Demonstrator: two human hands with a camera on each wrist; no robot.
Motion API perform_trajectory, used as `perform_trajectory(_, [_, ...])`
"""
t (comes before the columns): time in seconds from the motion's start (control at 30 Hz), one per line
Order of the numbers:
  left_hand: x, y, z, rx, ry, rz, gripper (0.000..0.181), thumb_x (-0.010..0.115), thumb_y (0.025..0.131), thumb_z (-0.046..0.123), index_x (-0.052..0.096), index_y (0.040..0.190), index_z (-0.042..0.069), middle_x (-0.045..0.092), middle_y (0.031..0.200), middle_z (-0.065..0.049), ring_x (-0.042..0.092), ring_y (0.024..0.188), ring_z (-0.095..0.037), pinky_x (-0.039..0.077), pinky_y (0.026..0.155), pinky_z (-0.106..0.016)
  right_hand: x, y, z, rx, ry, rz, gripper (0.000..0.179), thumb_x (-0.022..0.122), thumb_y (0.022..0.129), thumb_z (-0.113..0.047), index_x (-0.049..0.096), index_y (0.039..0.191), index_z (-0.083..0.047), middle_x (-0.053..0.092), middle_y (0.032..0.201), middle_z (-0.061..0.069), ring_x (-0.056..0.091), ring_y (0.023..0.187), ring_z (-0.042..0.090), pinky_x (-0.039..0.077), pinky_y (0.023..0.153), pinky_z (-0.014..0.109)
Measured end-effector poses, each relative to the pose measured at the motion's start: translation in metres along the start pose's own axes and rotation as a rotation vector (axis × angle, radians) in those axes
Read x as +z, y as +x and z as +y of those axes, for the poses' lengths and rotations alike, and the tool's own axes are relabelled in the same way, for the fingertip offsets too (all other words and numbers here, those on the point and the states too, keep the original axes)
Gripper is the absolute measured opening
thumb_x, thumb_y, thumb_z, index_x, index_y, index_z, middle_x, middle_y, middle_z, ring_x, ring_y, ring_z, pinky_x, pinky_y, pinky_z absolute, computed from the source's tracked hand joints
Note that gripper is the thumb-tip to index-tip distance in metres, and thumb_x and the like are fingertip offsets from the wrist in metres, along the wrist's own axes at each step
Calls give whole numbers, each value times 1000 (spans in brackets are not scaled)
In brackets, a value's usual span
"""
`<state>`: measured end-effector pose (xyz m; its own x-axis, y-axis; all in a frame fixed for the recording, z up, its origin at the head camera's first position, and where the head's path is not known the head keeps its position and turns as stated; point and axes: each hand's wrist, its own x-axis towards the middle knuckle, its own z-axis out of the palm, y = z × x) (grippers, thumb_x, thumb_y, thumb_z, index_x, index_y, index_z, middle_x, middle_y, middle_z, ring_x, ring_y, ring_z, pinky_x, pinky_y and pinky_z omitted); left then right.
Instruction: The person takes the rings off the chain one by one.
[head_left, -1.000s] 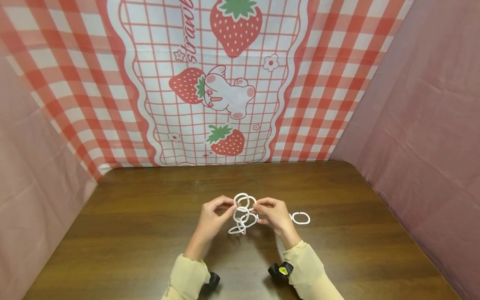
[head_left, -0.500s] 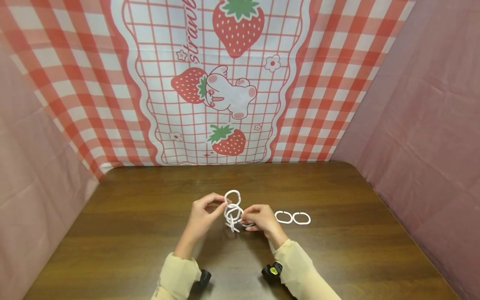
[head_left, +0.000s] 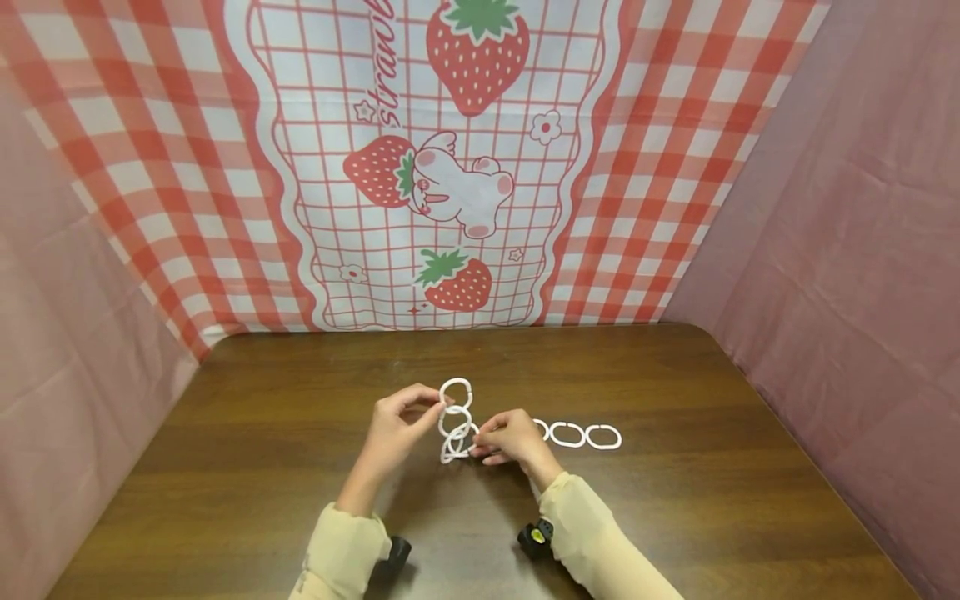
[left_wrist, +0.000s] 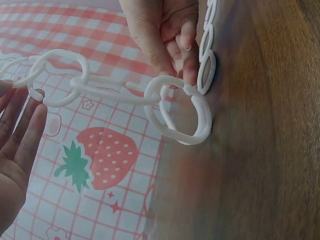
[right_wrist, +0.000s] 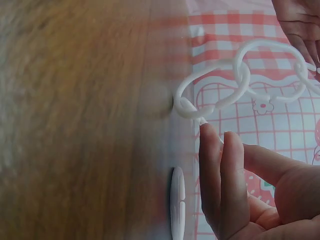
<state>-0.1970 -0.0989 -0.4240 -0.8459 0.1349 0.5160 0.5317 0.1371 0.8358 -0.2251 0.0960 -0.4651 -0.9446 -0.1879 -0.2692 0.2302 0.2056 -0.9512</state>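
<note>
Two pale yellow sleeves (head_left: 341, 546) come in nearest the wearer, each with a black device (head_left: 532, 539) at the wrist. Ahead of them, the left hand (head_left: 396, 423) pinches the upper link of a white chain (head_left: 455, 410), and the right hand (head_left: 517, 437) pinches it lower down, so the chain hangs between the two. Its links are smooth, rounded ovals, some with a small gap in one side. The lowest ones bunch and overlap beside the right fingertips, making them hard to count, and the left wrist view cuts off the upper end. To the right of the right hand, a row of white links (head_left: 585, 436) lies on the brown table (head_left: 225, 467); that hand partly covers the closest one, and whether the row joins the chain cannot be told. Beyond both hands hangs a red-checked strawberry cloth (head_left: 645, 142).
</note>
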Motion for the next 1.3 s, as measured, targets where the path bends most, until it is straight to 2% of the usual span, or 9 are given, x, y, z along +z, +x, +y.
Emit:
perform_trajectory(0.4, [-5, 0, 5, 15, -5, 10, 6, 68, 85, -4, 68, 91, -6, 71, 89, -23, 65, 79, 1, 59, 69, -23, -6, -2, 1, 2, -62, -30, 16, 61, 87, 4, 66, 95, 17, 73, 80, 23, 70, 66, 12, 60, 57, 26])
perform_trajectory(0.53, [-5, -1, 5, 28, -7, 4, 6, 68, 85, -4, 68, 90, -7, 72, 89, -24, 66, 79, -3, 59, 69, -23, -8, -4, 0, -9, -66, -28, 17, 61, 88, 3, 67, 96, 17, 72, 81, 25, 70, 67, 12, 60, 58, 26])
perform_trajectory(0.67, [-5, -1, 6, 28, -11, -7, 6, 68, 85, -4, 68, 91, -6, 72, 89, -24, 67, 80, -4, 59, 69, -25, -9, -9, -6, -50, -96, -4, 17, 61, 87, 2, 67, 96, 15, 72, 81, 25, 70, 68, 15, 60, 57, 26])
perform_trajectory(0.83, [-4, -1, 8, 21, -15, -22, 6, 67, 86, -3, 68, 92, -6, 72, 90, -23, 67, 81, -5, 60, 70, -27, -9, -17, -20, -136, -147, 69, 18, 65, 85, 1, 68, 97, 14, 73, 82, 24, 73, 72, 28, 60, 57, 29])
perform_trajectory(0.97, [-2, -2, 8, 15, -19, -31, 7, 67, 86, -3, 68, 92, -6, 72, 90, -23, 68, 82, -7, 60, 71, -28, -9, -24, -34, -224, -188, 140, 16, 68, 85, -1, 70, 96, 10, 73, 81, 22, 73, 75, 35, 61, 58, 37])
perform_trajectory(1.03, [-2, -2, 7, 16, -19, -37, 7, 67, 86, -3, 68, 92, -7, 72, 90, -24, 69, 82, -7, 61, 72, -29, -10, -28, -41, -285, -210, 176, 13, 68, 84, 0, 71, 95, 7, 74, 82, 20, 73, 73, 32, 61, 58, 38])
perform_trajectory(1.13, [-1, -2, 7, 12, -20, -49, 7, 67, 87, -2, 68, 92, -6, 72, 91, -24, 69, 81, -9, 60, 72, -28, -10, -37, -51, -420, -287, 250, 10, 70, 84, -2, 73, 94, 1, 75, 81, 16, 72, 67, 24, 59, 56, 31])
perform_trajectory(1.23, [0, -3, 8, 12, -9, -62, 8, 67, 87, -2, 68, 93, -6, 72, 91, -23, 69, 81, -10, 60, 72, -26, -10, -45, -59, -609, -416, 331, 12, 74, 83, -7, 75, 94, -6, 76, 84, 8, 71, 70, 18, 57, 61, 26])
perform_trajectory(1.3, [0, -3, 8, 3, -4, -74, 7, 67, 87, -2, 68, 93, -6, 72, 91, -22, 69, 81, -9, 60, 73, -26, -9, -50, -63, -731, -489, 356, 14, 76, 82, -9, 76, 96, -8, 76, 86, 5, 70, 74, 16, 57, 66, 27])
